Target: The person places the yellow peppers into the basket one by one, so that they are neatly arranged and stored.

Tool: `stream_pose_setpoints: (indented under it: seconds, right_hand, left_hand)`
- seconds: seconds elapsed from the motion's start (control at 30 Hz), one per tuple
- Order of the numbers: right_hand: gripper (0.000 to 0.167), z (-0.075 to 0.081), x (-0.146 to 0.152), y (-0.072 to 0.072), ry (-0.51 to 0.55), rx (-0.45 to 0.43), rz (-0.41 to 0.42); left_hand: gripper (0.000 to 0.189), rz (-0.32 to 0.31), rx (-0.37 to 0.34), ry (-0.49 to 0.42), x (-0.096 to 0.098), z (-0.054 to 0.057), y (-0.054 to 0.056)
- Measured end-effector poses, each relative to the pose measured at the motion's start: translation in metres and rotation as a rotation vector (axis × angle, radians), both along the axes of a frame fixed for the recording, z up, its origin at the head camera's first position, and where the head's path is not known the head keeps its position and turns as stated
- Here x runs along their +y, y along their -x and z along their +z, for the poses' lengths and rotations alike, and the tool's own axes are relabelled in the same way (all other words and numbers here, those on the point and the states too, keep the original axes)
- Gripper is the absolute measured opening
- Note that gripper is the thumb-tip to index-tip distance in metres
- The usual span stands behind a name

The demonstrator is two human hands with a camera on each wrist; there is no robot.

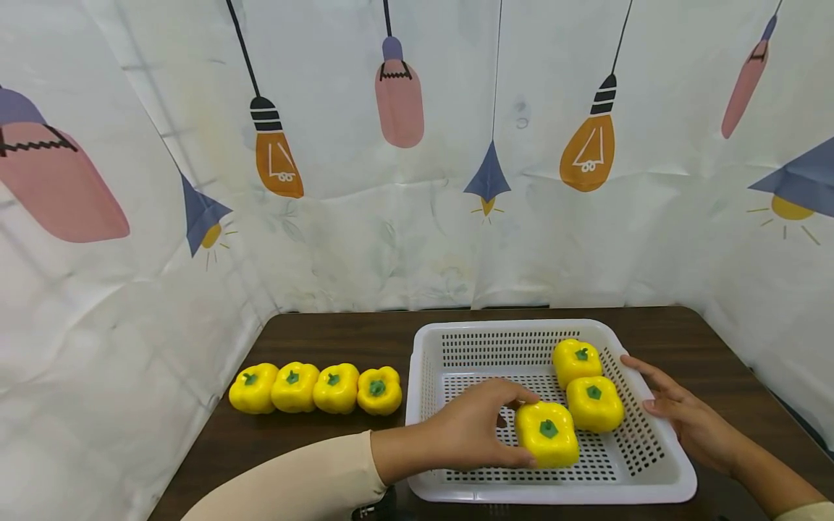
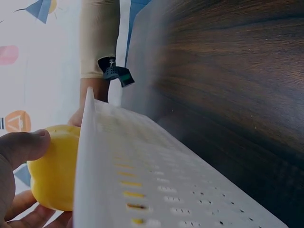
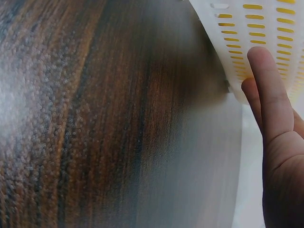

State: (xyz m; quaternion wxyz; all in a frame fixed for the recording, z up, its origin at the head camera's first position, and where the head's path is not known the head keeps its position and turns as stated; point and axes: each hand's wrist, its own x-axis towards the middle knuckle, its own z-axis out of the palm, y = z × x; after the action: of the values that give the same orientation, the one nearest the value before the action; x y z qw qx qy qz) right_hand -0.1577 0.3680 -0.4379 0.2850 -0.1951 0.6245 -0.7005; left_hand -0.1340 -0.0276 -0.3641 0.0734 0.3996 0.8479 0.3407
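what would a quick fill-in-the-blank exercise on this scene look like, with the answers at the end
1. The stem on the pepper in the left hand is coloured ____.
2. The row of peppers on the dark table numbers exactly ____.
3. Apart from the pepper in the left hand, the number of peppers in the basket is ____.
4. The hand at the outer side of the basket is the person's ____ one.

Missing words: green; four; two; right.

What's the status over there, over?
Left fingers grip pepper. Right fingers against basket. Two more peppers inside. Nothing visibly in the way.
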Motion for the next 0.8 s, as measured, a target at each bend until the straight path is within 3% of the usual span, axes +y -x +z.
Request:
stream_pose_setpoints:
  seconds: [0.57,0.8]
  right_hand:
    - [0.065,-0.002,0.001,0.0,-0.009,0.008,0.002]
    - [0.065,-0.001,0.002,0.001,0.006,-0.004,0.016]
  left_hand:
    - [0.071,0.019,0.021,0.091,0.034,-0.001,0.0]
    - [0.07,0.038,-0.033,0.114,0.046,-0.002,0.004]
